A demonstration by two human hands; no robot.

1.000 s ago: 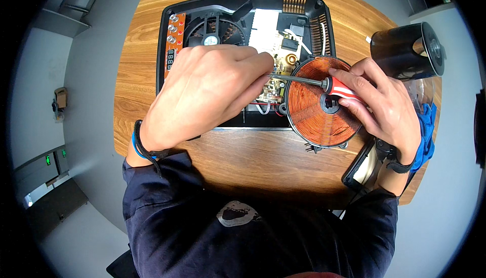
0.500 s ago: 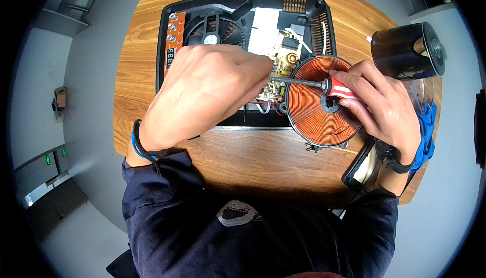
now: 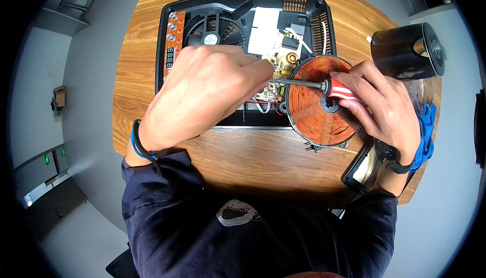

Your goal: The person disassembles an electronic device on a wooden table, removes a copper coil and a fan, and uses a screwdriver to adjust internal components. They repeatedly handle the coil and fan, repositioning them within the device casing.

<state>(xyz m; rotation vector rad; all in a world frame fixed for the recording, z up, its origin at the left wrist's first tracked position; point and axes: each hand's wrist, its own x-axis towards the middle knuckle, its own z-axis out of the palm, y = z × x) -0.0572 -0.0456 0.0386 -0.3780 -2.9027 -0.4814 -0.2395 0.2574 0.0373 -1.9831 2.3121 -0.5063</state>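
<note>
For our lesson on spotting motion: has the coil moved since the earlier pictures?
No; judged against the table, the coil shows no clear shift in any direction.

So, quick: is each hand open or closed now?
Right hand: closed, holding a red-and-white screwdriver.
Left hand: closed; can't tell whether it holds anything.

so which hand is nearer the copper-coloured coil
The right: the right hand grips the screwdriver with its fingertips over the right part of the coil. The left hand is off to its left, by the screwdriver's tip.
</note>
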